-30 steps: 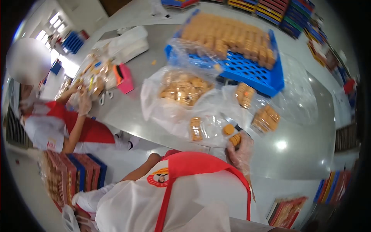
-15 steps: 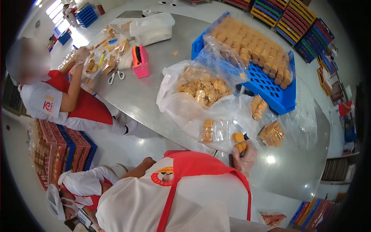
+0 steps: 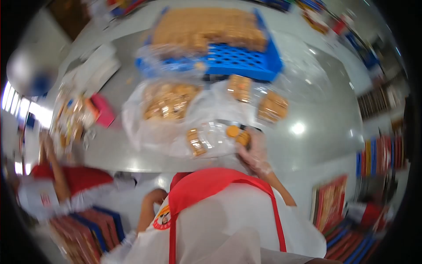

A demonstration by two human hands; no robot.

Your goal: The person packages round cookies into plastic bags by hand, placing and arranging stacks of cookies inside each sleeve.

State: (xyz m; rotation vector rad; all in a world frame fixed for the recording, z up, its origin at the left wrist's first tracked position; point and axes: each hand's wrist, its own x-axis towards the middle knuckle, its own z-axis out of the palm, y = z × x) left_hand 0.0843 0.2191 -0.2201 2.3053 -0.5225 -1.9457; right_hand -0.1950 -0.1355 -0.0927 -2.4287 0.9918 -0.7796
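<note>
The right hand [image 3: 256, 153] closed around biscuits [image 3: 243, 139], right of clear packaging [image 3: 214, 135]; the left hand's state couldn't be told.

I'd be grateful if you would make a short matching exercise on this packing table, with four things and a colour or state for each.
1. Right hand
2. Crate
3. Holder
4. Camera wearer's apron

A. Pink
B. Red
C. Around a few biscuits
D. Blue

Right pairs: 1-C, 2-D, 3-A, 4-B
</note>
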